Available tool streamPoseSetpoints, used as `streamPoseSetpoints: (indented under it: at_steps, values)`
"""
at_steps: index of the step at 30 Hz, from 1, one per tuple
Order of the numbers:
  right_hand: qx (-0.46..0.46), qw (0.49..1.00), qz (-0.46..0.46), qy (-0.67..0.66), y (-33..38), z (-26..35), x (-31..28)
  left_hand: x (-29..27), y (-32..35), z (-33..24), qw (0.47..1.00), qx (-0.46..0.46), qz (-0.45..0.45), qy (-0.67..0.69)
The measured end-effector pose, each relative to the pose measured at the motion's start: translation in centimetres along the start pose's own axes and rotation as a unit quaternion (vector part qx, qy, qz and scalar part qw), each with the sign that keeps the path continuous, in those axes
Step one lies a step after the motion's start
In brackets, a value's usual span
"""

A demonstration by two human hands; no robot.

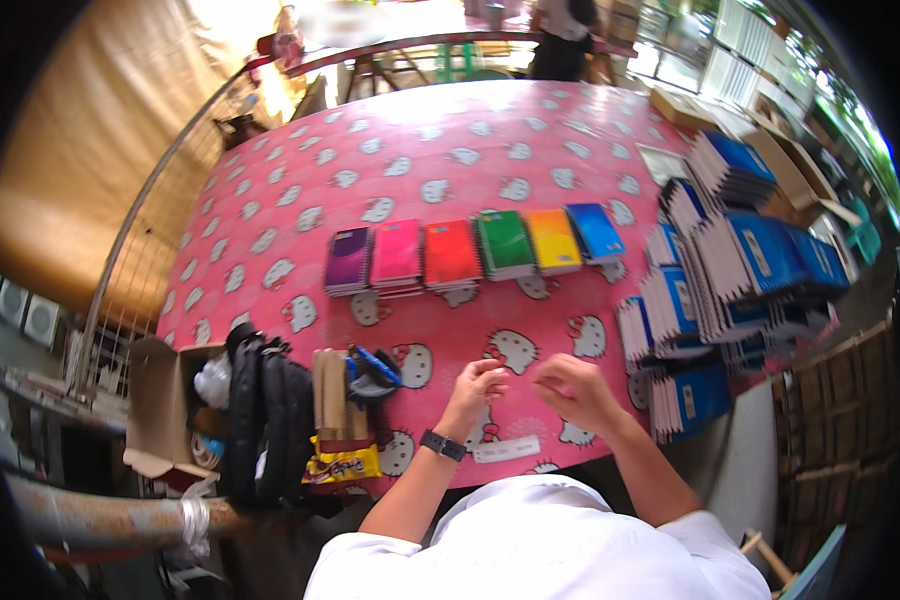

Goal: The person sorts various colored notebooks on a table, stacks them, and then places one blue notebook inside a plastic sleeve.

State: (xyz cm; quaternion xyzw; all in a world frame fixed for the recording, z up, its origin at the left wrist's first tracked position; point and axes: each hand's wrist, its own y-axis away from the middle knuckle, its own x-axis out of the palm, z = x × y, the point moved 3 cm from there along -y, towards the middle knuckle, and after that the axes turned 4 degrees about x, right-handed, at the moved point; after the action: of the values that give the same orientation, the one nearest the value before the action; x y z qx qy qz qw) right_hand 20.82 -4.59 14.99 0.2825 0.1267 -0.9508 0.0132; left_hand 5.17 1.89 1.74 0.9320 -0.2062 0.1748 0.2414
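Observation:
My left hand (478, 388), with a dark watch on its wrist, is held above the near part of the table with its fingers curled in. Nothing shows in it. Close by on its right, my right hand (575, 388) has its fingers bent and drawn together; whatever they may hold is hidden. The hands are apart. Beyond them, a row of spiral notebooks lies in small stacks: purple (348, 262), pink (397, 256), red (451, 254), green (506, 242), yellow (553, 239) and blue (595, 233). A white paper strip (507, 450) lies just below my hands.
Tall piles of blue notebooks (760, 255) crowd the table's right side. At the near left are a black bag (270, 420), an open cardboard box (160, 410), brown blocks (332, 395) and a yellow packet (342, 465). A person (562, 40) stands beyond the pink-covered table (260, 210).

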Motion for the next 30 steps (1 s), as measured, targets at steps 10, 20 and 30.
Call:
streamPoseSetpoints:
  at_steps: [10,20,30]
  values:
    - [-0.175,0.931,0.148,0.285,-24.6,1.9,22.8,-7.0,2.7,0.2,0.916,0.300,-0.201,-0.175]
    - [-0.161,0.885,0.127,0.417,-28.8,0.2,29.0,-6.8,3.6,-0.1,0.932,0.247,-0.196,-0.180]
    - [-0.042,0.986,-0.048,-0.156,-26.1,4.4,17.9,-8.8,3.4,-8.2,0.886,0.244,-0.092,0.384]
